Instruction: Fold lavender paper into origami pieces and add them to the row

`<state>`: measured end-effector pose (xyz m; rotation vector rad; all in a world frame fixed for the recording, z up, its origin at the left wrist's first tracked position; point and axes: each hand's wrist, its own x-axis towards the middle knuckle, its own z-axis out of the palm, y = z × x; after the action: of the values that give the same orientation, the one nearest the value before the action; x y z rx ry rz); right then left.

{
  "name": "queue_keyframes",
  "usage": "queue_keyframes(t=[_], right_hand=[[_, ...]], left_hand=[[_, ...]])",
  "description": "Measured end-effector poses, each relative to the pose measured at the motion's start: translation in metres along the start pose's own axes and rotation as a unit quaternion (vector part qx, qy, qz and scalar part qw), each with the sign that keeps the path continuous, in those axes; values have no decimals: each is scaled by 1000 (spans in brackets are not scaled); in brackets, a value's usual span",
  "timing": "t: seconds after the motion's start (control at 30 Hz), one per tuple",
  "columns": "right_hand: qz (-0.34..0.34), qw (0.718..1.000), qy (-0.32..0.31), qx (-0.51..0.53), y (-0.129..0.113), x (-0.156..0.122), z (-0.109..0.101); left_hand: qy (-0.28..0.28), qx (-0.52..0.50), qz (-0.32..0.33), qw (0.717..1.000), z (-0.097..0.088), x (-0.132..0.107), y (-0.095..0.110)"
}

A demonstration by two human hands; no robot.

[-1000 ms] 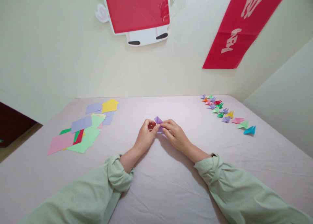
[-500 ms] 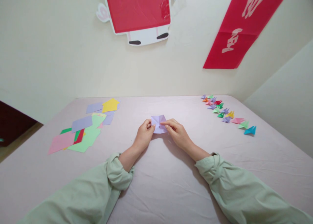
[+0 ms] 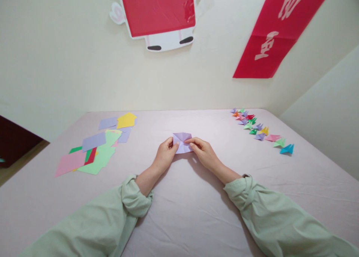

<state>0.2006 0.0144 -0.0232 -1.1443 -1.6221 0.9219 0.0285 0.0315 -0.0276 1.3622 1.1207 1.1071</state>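
A small square of purple origami paper (image 3: 182, 138) with crossing creases is held just above the table, at the middle of the view. My left hand (image 3: 166, 152) pinches its left edge, thumb on top and the other fingers behind. At the right edge, my right hand (image 3: 204, 151) grips the sheet, with the index finger reaching over its face toward the centre. The fingers behind the paper are hidden.
Loose coloured paper sheets (image 3: 98, 152) lie spread on the left of the cloth-covered table (image 3: 179, 212). Several folded paper figures (image 3: 260, 136) form a slanting row on the right. A wall (image 3: 179, 85) stands behind the table's far edge.
The upper edge of the purple paper has shifted slightly and looks a little flatter and wider. Both hands stay almost in place, still holding it.
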Motion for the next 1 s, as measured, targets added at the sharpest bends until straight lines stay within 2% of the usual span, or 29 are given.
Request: queue_keyframes(t=[0.23, 0.4, 0.5, 0.67, 1.0], right_hand=[[-20, 999, -43, -4, -7, -4, 0], [-40, 998, 20, 37, -1, -2, -1], [-31, 998, 34, 40, 6, -1, 0], [-21, 1000, -20, 8, 4, -4, 3], [-47, 996, -41, -59, -7, -6, 5]], left_hand=[[-5, 0, -91, 996, -2, 0, 13], [-27, -64, -117, 991, -6, 4, 12], [-31, -80, -126, 988, -8, 6, 10], [-33, -82, -131, 987, -8, 6, 11], [-64, -14, -126, 990, -6, 1, 18]])
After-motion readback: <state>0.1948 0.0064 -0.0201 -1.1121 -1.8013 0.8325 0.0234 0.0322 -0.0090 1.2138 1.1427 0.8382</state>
